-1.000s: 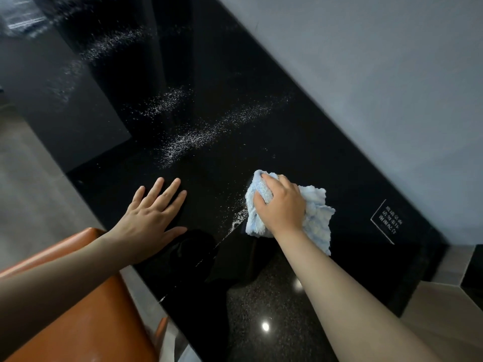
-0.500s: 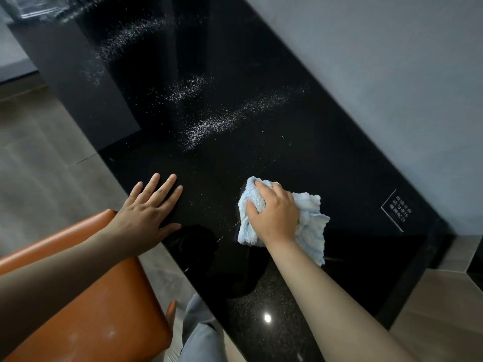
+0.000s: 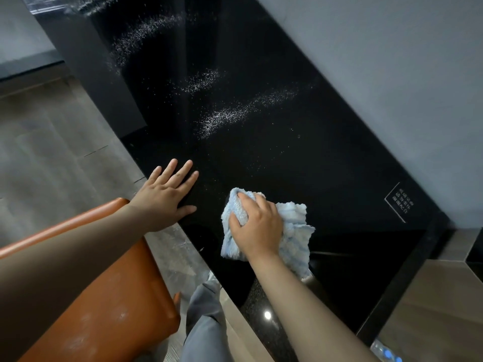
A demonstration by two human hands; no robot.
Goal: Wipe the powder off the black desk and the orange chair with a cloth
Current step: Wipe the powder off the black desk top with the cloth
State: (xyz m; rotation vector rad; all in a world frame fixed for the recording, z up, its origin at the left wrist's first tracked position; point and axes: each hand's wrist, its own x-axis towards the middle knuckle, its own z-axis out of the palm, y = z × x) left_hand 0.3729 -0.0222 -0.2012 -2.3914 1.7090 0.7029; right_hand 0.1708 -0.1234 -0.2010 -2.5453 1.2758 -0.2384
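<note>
Powder (image 3: 248, 111) lies in a streak on the desk (image 3: 339, 165), beyond both hands, running diagonally toward the wall. Right hand (image 3: 254, 226), nearer it, grips the cloth (image 3: 295, 231). Left hand (image 3: 167, 194) rests flat, fingers spread, holding nothing. Chair (image 3: 104, 296) shows faint dusting.

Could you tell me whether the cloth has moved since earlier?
Yes. The cloth has slid away from the label, toward the near edge of the desk.
</note>
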